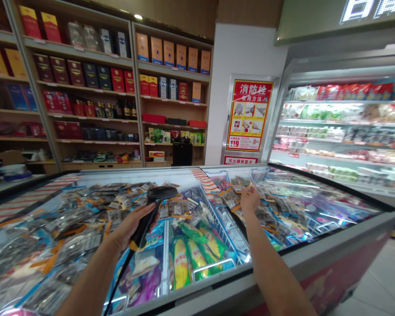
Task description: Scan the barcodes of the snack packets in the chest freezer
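Note:
My left hand [136,224] is wrapped round the handle of a black barcode scanner [161,193], its head pointing away over the freezer. A black cord runs down from its handle. My right hand [250,200] reaches out over the right side, fingers curled in among small clear snack packets [230,198] with orange and blue edges. What those fingers hold, if anything, is hidden. More such packets [79,245] lie spread in a thick layer on the left. Between my arms, yellow-and-green bags of corn [194,254] lie in a white wire basket [217,219] inside the freezer.
The chest freezer's grey front rim [299,263] runs across near me. Behind it stand wooden shelves [102,91] of boxed goods. A red fire-hydrant poster [249,115] hangs on the white wall. At right is a lit open fridge [335,123] with packaged food.

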### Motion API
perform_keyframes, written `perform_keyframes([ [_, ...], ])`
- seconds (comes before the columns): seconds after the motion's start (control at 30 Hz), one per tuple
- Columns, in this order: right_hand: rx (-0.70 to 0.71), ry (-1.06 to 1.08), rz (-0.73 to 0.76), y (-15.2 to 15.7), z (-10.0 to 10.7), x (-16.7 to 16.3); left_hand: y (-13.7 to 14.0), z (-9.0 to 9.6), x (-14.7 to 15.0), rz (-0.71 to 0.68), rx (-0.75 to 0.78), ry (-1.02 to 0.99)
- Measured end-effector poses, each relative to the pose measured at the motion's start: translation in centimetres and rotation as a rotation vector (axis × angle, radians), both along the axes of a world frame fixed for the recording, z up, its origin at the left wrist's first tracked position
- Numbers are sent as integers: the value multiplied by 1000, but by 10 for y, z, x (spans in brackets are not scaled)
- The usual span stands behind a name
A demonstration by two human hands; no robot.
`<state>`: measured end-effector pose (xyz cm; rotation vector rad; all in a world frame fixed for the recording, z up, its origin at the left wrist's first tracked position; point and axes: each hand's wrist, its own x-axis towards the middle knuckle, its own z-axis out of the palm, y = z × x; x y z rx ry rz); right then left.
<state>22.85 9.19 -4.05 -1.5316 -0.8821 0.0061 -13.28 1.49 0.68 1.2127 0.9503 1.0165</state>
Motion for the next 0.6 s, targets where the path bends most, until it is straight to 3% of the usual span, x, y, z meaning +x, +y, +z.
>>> perform_keyframes([
  [0.13, -19, 11, -210, -11, 8, -5, 0, 1, -4, 25, 35, 34],
  [0.27, -25, -126, -219, -19, 18, -23, -1, 1, -7, 62, 33, 62],
  [0.37, -64, -292, -46, -20, 18, -53, -3, 1, -7, 72, 19, 112],
  [0.5, -215, -455, 272, -17, 3, -114, -4, 1, -9, 86, 16, 107],
  [0.6, -427, -612, 400, -18, -5, -153, -2, 1, -12, 95, 17, 63],
])
